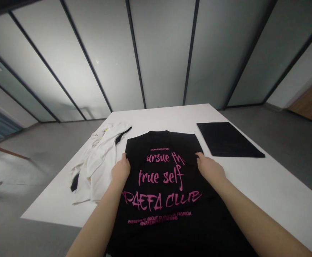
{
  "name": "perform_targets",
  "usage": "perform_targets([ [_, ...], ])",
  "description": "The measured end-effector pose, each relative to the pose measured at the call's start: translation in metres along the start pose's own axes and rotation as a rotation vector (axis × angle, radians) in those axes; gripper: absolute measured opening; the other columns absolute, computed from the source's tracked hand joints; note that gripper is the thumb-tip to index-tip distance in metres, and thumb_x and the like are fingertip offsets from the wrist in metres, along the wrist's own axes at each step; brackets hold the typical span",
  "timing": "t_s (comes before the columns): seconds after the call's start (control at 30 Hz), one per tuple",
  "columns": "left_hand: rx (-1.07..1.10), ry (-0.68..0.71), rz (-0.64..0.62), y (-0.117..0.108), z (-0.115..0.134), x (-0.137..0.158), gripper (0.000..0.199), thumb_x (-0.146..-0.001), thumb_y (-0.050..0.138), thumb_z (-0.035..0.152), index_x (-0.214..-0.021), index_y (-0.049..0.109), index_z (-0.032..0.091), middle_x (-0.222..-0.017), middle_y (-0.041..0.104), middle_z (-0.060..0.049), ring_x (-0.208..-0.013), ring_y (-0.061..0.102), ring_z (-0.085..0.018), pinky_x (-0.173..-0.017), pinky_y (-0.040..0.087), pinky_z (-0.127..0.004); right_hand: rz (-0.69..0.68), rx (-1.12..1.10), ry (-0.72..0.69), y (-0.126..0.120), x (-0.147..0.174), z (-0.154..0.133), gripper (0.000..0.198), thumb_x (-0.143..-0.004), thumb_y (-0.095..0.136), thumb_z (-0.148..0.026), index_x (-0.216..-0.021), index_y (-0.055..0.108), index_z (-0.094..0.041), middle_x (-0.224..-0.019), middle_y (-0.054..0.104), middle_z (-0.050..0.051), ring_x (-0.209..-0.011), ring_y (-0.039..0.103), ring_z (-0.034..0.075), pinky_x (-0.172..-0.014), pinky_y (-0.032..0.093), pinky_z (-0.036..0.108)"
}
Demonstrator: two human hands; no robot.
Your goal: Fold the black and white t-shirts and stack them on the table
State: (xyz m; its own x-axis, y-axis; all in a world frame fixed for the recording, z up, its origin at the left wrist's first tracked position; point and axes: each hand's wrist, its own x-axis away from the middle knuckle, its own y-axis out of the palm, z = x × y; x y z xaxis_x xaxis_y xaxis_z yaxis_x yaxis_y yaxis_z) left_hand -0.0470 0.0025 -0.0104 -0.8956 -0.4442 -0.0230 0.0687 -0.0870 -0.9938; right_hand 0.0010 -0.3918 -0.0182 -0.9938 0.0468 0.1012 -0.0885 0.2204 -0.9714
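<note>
A black T-shirt (158,185) with pink lettering lies spread on the white table, its collar toward the far side. Its lower part runs down out of view at the bottom. My left hand (121,168) is closed on the shirt's left edge, below the shoulder. On the opposite side, my right hand (209,167) pinches the right edge at about the same height. The sleeves do not show; both sides look folded in.
White garments with black parts (99,164) lie loosely heaped left of the shirt. A flat black folding board or folded cloth (229,139) rests at the right. The white table (169,114) ends before frosted glass panels (163,53).
</note>
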Motion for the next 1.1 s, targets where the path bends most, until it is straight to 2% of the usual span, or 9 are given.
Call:
perform_targets([
  [0.2, -0.047, 0.077, -0.138, -0.002, -0.022, 0.045, 0.053, -0.110, 0.030, 0.030, -0.157, 0.052, 0.025, -0.101, 0.081, -0.019, -0.096, 0.080, -0.035, -0.078, 0.056, -0.041, -0.071, 0.031, -0.012, 0.001, 0.023, 0.034, 0.050, -0.109, 0.039, -0.036, -0.154, 0.057, -0.025, -0.107, 0.080, 0.018, -0.096, 0.079, 0.037, -0.080, 0.055, 0.045],
  [0.37, -0.064, 0.113, -0.205, -0.016, -0.046, 0.053, 0.046, -0.103, 0.047, 0.037, -0.146, 0.062, 0.031, -0.109, 0.082, -0.018, -0.099, 0.079, -0.037, -0.081, 0.056, -0.044, -0.161, 0.021, -0.107, -0.011, 0.023, 0.070, 0.047, -0.097, 0.063, -0.043, -0.142, 0.067, -0.031, -0.117, 0.081, 0.014, -0.102, 0.078, 0.038, -0.083, 0.057, 0.046],
  [0.53, -0.060, 0.037, -0.175, -0.034, -0.037, -0.008, 0.062, -0.102, 0.046, 0.055, -0.149, 0.056, 0.016, -0.117, 0.079, -0.024, -0.112, 0.077, -0.041, -0.088, 0.057, -0.047, -0.068, 0.020, 0.005, -0.039, -0.031, 0.067, 0.058, -0.099, 0.060, -0.055, -0.145, 0.065, -0.021, -0.111, 0.081, 0.017, -0.101, 0.078, 0.038, -0.086, 0.057, 0.045],
  [0.67, 0.031, 0.001, -0.217, -0.035, -0.017, -0.075, 0.040, -0.102, 0.051, 0.047, -0.111, 0.071, 0.014, -0.112, 0.079, -0.023, -0.116, 0.075, -0.036, -0.088, 0.057, -0.038, -0.125, 0.035, 0.070, -0.055, -0.090, 0.048, 0.043, -0.099, 0.063, -0.050, -0.113, 0.079, -0.012, -0.104, 0.079, 0.020, -0.098, 0.077, 0.036, -0.083, 0.055, 0.041],
  [0.73, 0.144, -0.015, -0.313, -0.033, -0.011, -0.099, 0.031, -0.101, 0.055, 0.044, -0.091, 0.069, 0.018, -0.088, 0.078, -0.016, -0.096, 0.078, -0.032, -0.075, 0.057, -0.035, -0.229, -0.048, 0.062, -0.058, -0.111, 0.042, 0.035, -0.098, 0.067, -0.046, -0.088, 0.078, -0.014, -0.085, 0.076, 0.014, -0.083, 0.074, 0.030, -0.075, 0.053, 0.037],
  [0.83, 0.392, -0.112, -0.521, -0.031, -0.011, -0.122, 0.037, -0.102, 0.058, 0.046, -0.074, 0.058, 0.023, -0.054, 0.057, -0.003, -0.054, 0.065, -0.022, -0.051, 0.047, -0.030, -0.344, -0.259, 0.173, -0.058, -0.129, 0.038, 0.035, -0.096, 0.074, -0.043, -0.072, 0.069, -0.017, -0.063, 0.062, 0.004, -0.056, 0.058, 0.017, -0.056, 0.043, 0.030],
  [0.9, 0.537, -0.202, -0.666, -0.033, -0.015, -0.132, 0.038, -0.102, 0.061, 0.042, -0.069, 0.054, 0.023, -0.047, 0.047, 0.002, -0.041, 0.052, -0.016, -0.042, 0.041, -0.026, -0.424, -0.394, 0.263, -0.057, -0.137, 0.037, 0.033, -0.094, 0.079, -0.038, -0.073, 0.065, -0.017, -0.058, 0.055, 0.000, -0.048, 0.044, 0.011, -0.047, 0.033, 0.024],
  [0.97, 0.679, -0.261, -0.762, -0.037, -0.017, -0.140, 0.032, -0.101, 0.066, 0.032, -0.072, 0.057, 0.021, -0.051, 0.055, 0.001, -0.043, 0.054, -0.013, -0.043, 0.045, -0.022, -0.467, -0.480, 0.293, -0.056, -0.145, 0.034, 0.026, -0.093, 0.080, -0.035, -0.079, 0.066, -0.017, -0.059, 0.056, -0.001, -0.045, 0.039, 0.009, -0.044, 0.030, 0.020],
  [1.1, 0.875, -0.223, -0.576, -0.044, -0.010, -0.160, 0.010, -0.102, 0.067, 0.025, -0.102, 0.066, 0.015, -0.085, 0.079, -0.010, -0.070, 0.076, -0.018, -0.065, 0.064, -0.025, -0.394, -0.569, 0.264, -0.057, -0.167, 0.019, 0.016, -0.101, 0.067, -0.032, -0.111, 0.067, -0.019, -0.077, 0.073, 0.005, -0.052, 0.053, 0.011, -0.050, 0.046, 0.020],
])
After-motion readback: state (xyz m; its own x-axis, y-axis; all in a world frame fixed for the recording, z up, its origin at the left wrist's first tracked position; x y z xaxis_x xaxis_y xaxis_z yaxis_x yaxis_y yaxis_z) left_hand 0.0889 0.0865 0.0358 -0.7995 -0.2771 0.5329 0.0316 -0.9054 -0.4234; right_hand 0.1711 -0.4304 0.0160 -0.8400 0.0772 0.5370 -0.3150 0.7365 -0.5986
